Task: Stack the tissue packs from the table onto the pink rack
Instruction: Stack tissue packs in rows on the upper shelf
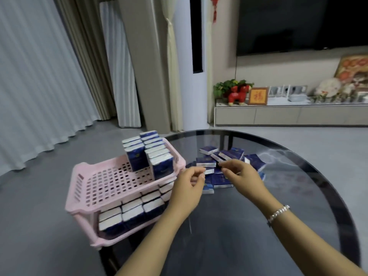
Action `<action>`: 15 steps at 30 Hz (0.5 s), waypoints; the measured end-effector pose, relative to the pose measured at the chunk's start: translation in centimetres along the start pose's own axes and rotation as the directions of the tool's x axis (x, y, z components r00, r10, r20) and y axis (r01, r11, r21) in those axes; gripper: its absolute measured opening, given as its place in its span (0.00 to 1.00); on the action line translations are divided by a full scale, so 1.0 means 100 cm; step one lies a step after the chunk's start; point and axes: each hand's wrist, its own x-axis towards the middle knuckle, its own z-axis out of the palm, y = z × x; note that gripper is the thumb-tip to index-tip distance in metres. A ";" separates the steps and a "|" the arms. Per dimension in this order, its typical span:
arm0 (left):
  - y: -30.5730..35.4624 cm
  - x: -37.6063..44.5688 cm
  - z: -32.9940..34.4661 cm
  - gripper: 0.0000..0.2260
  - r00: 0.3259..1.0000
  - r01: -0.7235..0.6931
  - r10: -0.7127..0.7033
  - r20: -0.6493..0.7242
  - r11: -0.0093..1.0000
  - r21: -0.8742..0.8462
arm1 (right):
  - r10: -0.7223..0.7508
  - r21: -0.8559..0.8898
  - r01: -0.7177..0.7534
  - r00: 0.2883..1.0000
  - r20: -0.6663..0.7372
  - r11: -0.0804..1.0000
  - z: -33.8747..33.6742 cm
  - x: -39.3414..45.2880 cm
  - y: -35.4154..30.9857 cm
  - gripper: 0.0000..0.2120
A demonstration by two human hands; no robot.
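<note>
At centre frame both hands hovered over loose tissue packs (215, 166) on the dark glass bench (298, 196): left hand (189, 188) and right hand (242, 176) with fingers loosely curled. Left of centre, the pink rack (95, 188) held packs on both tiers.

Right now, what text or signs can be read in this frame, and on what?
"福": red character in the gold frame on the TV cabinet.
Tissue packs, table and rack: print blurred, unreadable.
Red knot on the wall: no legible text.
</note>
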 end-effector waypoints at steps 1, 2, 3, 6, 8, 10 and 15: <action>-0.009 0.004 0.012 0.09 1.000 0.026 -0.026 0.010 0.999 0.036 | 0.032 -0.013 -0.032 0.999 -0.002 0.999 0.002 0.001 0.013 0.08; -0.017 0.008 0.022 0.10 0.999 0.051 -0.052 0.006 0.996 0.078 | 0.057 -0.035 -0.057 0.998 0.000 0.998 0.004 0.002 0.025 0.08; -0.027 0.014 0.032 0.11 0.997 0.070 -0.068 -0.018 0.990 0.121 | 0.078 -0.065 -0.078 0.997 0.005 0.995 0.007 0.004 0.037 0.08; -0.047 0.033 0.053 0.14 0.989 0.134 -0.113 -0.097 0.960 0.246 | 0.121 -0.160 -0.127 0.991 -0.050 0.979 0.016 0.010 0.064 0.10; -0.052 0.047 0.061 0.18 0.982 0.176 -0.153 -0.111 0.954 0.241 | 0.091 -0.265 -0.142 0.977 -0.194 0.954 0.020 0.018 0.076 0.11; -0.057 0.061 0.067 0.21 0.976 0.206 -0.184 -0.113 0.948 0.243 | -0.001 -0.386 -0.119 0.955 -0.298 0.915 0.023 0.029 0.083 0.14; -0.064 0.099 0.079 0.21 0.982 0.187 -0.164 -0.092 0.904 0.385 | -0.081 -0.541 -0.071 0.965 -0.251 0.838 0.025 0.070 0.087 0.22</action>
